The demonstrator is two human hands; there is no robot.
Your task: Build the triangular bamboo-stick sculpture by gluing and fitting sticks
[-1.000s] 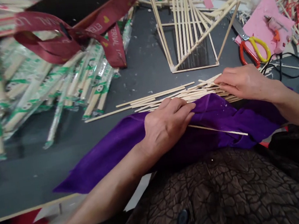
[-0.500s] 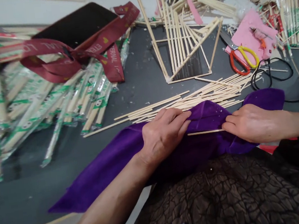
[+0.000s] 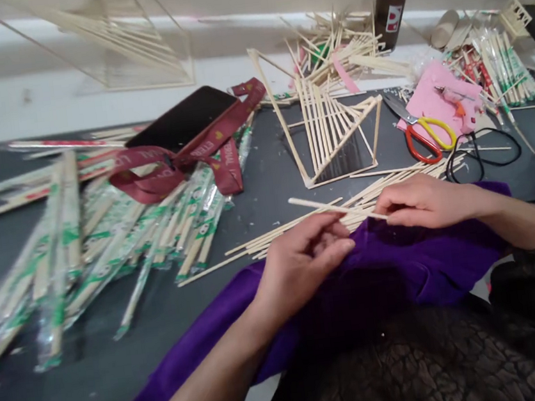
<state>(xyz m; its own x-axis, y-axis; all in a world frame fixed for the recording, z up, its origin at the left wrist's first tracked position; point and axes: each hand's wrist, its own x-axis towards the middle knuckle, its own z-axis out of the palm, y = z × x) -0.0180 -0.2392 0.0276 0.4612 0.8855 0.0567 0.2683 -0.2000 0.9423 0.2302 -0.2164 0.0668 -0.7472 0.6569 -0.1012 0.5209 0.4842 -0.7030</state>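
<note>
My right hand [image 3: 425,202] pinches one end of a thin wooden stick [image 3: 319,205], which points left over the loose sticks. My left hand [image 3: 305,254] is beside that stick, its fingers loosely curled and the thumb apart from them. Whether its fingertips touch the stick I cannot tell. A purple cloth [image 3: 205,330] drapes beneath both hands, across the table edge and my lap. Just beyond the hands lies a pile of bare wooden sticks [image 3: 272,237].
A stick-built frame [image 3: 308,180] stands behind the pile. Scissors [image 3: 423,147], pink paper [image 3: 422,96] and a black cable [image 3: 481,170] lie to the right. Wrapped chopsticks [image 3: 104,257] and a phone [image 3: 185,116] with a red strap are on the left. A bottle [image 3: 393,6] stands behind.
The stick has come up off the cloth in my right hand and now slants leftward. My left hand has lifted from pressing the cloth, its fingers loosening. The view has tilted upward.
</note>
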